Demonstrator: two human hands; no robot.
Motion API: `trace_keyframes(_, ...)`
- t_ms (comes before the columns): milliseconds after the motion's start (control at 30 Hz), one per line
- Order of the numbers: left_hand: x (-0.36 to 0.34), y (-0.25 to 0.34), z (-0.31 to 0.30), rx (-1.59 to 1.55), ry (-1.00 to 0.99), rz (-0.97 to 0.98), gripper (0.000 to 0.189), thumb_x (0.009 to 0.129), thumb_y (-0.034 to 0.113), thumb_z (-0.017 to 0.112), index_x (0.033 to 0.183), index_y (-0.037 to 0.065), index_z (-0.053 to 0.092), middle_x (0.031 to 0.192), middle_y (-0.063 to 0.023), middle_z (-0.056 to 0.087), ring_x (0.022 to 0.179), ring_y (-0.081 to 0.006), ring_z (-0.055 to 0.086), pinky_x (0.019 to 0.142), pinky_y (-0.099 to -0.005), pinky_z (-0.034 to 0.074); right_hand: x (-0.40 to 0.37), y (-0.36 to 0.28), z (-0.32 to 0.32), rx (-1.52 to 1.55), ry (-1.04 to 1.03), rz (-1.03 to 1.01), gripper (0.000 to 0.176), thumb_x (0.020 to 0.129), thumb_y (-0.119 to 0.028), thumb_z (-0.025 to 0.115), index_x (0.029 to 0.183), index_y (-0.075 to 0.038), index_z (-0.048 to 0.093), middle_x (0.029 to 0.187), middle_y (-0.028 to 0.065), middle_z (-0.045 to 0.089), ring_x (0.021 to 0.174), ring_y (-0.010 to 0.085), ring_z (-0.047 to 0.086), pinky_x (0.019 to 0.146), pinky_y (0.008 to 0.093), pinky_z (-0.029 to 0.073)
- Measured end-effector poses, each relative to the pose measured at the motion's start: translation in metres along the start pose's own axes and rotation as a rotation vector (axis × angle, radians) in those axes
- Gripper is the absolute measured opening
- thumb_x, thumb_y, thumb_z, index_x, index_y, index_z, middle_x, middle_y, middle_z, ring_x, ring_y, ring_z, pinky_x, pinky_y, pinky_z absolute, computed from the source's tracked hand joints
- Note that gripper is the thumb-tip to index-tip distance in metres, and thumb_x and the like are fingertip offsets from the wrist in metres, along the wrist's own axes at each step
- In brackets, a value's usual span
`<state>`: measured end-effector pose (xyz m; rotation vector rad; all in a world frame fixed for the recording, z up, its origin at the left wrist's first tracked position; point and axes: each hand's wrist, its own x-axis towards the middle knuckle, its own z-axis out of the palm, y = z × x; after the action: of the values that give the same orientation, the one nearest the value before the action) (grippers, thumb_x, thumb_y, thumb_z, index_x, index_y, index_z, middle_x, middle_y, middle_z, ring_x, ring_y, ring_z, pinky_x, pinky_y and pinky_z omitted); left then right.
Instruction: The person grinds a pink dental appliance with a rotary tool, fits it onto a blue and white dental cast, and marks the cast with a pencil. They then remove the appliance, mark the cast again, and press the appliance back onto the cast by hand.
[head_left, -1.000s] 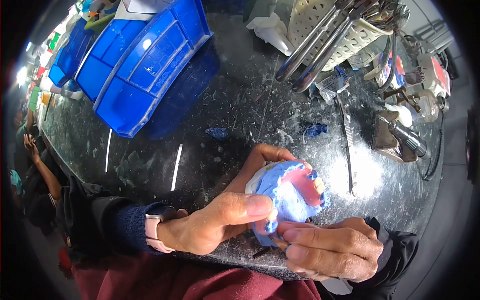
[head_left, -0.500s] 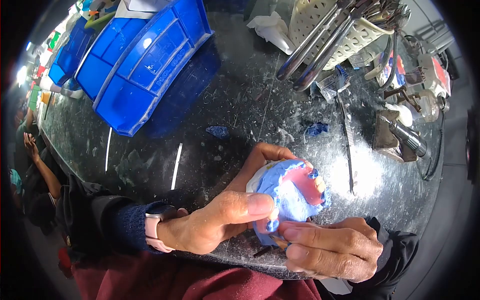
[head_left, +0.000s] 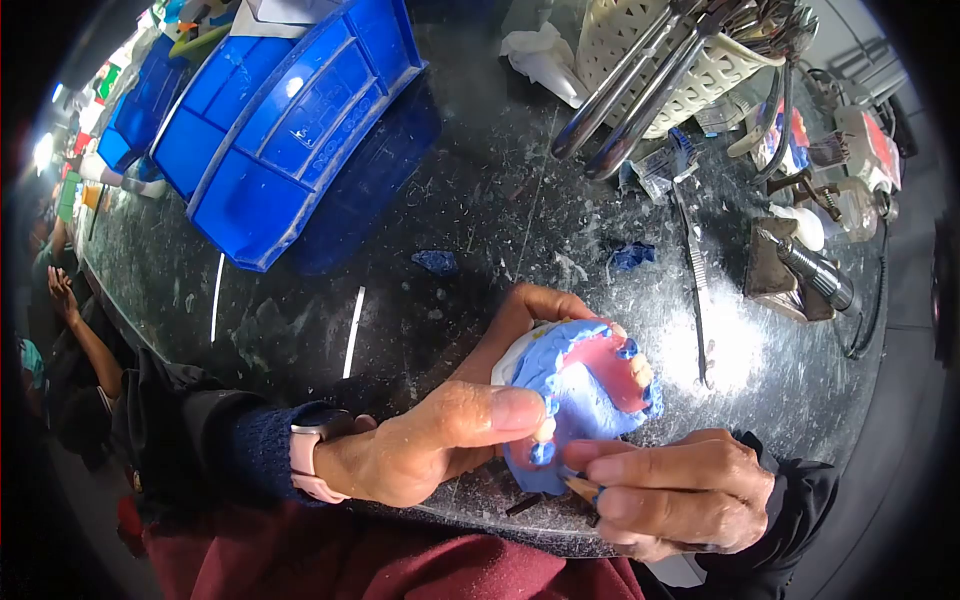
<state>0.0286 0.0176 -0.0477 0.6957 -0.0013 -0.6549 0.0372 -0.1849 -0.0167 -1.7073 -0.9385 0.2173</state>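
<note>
A blue dental cast point(head_left: 585, 410) with a white base rests in my left hand point(head_left: 445, 430), whose thumb presses on the tooth row nearest me. Pink denture base point(head_left: 608, 365) lines the cast's ridge, with cream teeth and dark blue wax-like spots set along it. Close to the cast's near edge, my right hand point(head_left: 690, 490) pinches a pencil point(head_left: 582, 487); only its tan, sharpened end shows, and its tip is at or very near the cast. The rest of the pencil is hidden by my fingers.
Blue bins point(head_left: 300, 130) stand at the back left. A cream perforated basket point(head_left: 670, 90) of metal tools is behind the cast. A thin metal tool point(head_left: 695, 290), blue scraps point(head_left: 632, 257) and a handpiece point(head_left: 815, 275) lie to the right. Another person's arm point(head_left: 90, 340) shows far left.
My right hand has shifted slightly right and away from the cast, uncovering more of the pencil's end. My left hand and the cast have barely moved.
</note>
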Motion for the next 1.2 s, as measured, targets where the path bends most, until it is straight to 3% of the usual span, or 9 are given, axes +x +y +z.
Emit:
trace_keyframes(300, 0.001, 0.0, -0.001, 0.005, -0.01, 0.004, 0.062, 0.081, 0.037, 0.05, 0.126, 0.003, 0.025, 0.117, -0.0152, 0.045, 0.111, -0.0205, 0.045, 0.095, -0.0343, 0.035, 0.011, -0.007, -0.01, -0.139, -0.15, 0.009, 0.035, 0.07, 0.001, 0.072, 0.102, -0.004, 0.059, 0.103, 0.0152, 0.06, 0.089, 0.0268, 0.065, 0.057, 0.0233, 0.052)
trace_keyframes(467, 0.002, 0.0, -0.001, 0.007, -0.006, -0.003, 0.061, 0.08, 0.036, 0.049, 0.126, 0.003, 0.025, 0.118, -0.0155, 0.045, 0.111, -0.0204, 0.045, 0.096, -0.034, 0.034, 0.011, -0.008, -0.007, -0.118, -0.135, 0.021, 0.037, 0.069, 0.001, 0.072, 0.104, -0.003, 0.059, 0.102, 0.0153, 0.061, 0.089, 0.0255, 0.065, 0.061, 0.0234, 0.053)
trace_keyframes(567, 0.003, 0.009, 0.013, -0.018, 0.207, -0.134, 0.079, 0.061, 0.039, 0.063, 0.122, 0.004, 0.029, 0.114, -0.0127, 0.045, 0.11, -0.025, 0.047, 0.095, -0.0385, 0.038, 0.01, -0.005, -0.007, -0.125, -0.122, -0.014, 0.035, 0.069, 0.002, 0.071, 0.102, -0.002, 0.06, 0.103, 0.0152, 0.061, 0.089, 0.0253, 0.065, 0.062, 0.0235, 0.053)
trace_keyframes(600, 0.003, 0.008, 0.01, -0.017, 0.134, -0.091, 0.073, 0.067, 0.038, 0.059, 0.123, 0.004, 0.028, 0.115, -0.0133, 0.045, 0.111, -0.0234, 0.046, 0.096, -0.0371, 0.036, 0.009, -0.003, -0.007, -0.123, -0.119, -0.03, 0.034, 0.069, 0.003, 0.071, 0.101, -0.002, 0.061, 0.103, 0.0152, 0.061, 0.089, 0.0253, 0.065, 0.062, 0.0235, 0.053)
trace_keyframes(667, 0.001, 0.002, 0.001, -0.015, -0.011, -0.005, 0.062, 0.079, 0.035, 0.05, 0.125, 0.003, 0.025, 0.118, -0.0146, 0.045, 0.112, -0.0202, 0.044, 0.097, -0.0344, 0.032, 0.007, 0.0, -0.005, -0.058, -0.069, -0.062, 0.03, 0.071, 0.004, 0.068, 0.099, -0.001, 0.061, 0.104, 0.0178, 0.061, 0.088, 0.0258, 0.065, 0.062, 0.0242, 0.054)
trace_keyframes(767, 0.0, 0.0, 0.001, 0.033, -0.043, -0.003, 0.063, 0.077, 0.035, 0.052, 0.125, 0.004, 0.025, 0.118, -0.0133, 0.043, 0.114, -0.0199, 0.041, 0.098, -0.0344, 0.03, 0.003, 0.005, -0.001, 0.021, 0.094, -0.086, 0.025, 0.077, 0.001, 0.063, 0.101, -0.001, 0.057, 0.102, 0.0187, 0.057, 0.086, 0.0257, 0.065, 0.063, 0.0263, 0.055)
trace_keyframes(900, 0.0, -0.001, 0.003, 0.027, -0.037, -0.008, 0.07, 0.074, 0.034, 0.055, 0.127, 0.003, 0.021, 0.12, -0.0118, 0.04, 0.116, -0.0198, 0.039, 0.099, -0.0342, 0.028, -0.005, 0.012, 0.007, 0.125, 0.362, -0.099, 0.022, 0.086, -0.007, 0.055, 0.107, -0.004, 0.049, 0.098, 0.0177, 0.052, 0.081, 0.025, 0.064, 0.065, 0.0298, 0.056)
trace_keyframes(933, 0.002, 0.001, 0.009, 0.094, 0.099, -0.055, 0.079, 0.058, 0.037, 0.057, 0.121, 0.003, 0.024, 0.119, -0.0224, 0.044, 0.113, -0.0308, 0.045, 0.098, -0.043, 0.032, -0.008, 0.013, 0.007, 0.068, 0.407, -0.073, 0.025, 0.089, -0.019, 0.052, 0.109, -0.006, 0.044, 0.094, 0.0131, 0.047, 0.083, 0.0258, 0.064, 0.074, 0.0328, 0.057)
trace_keyframes(1200, 0.003, 0.012, 0.017, 0.012, 0.142, -0.148, 0.083, 0.055, 0.037, 0.06, 0.12, 0.001, 0.025, 0.116, -0.0222, 0.046, 0.112, -0.0314, 0.047, 0.097, -0.0414, 0.034, 0.005, 0.022, 0.002, 0.071, 0.47, -0.028, 0.027, 0.091, -0.023, 0.047, 0.109, -0.003, 0.044, 0.094, 0.0158, 0.049, 0.084, 0.0307, 0.063, 0.069, 0.0295, 0.057)
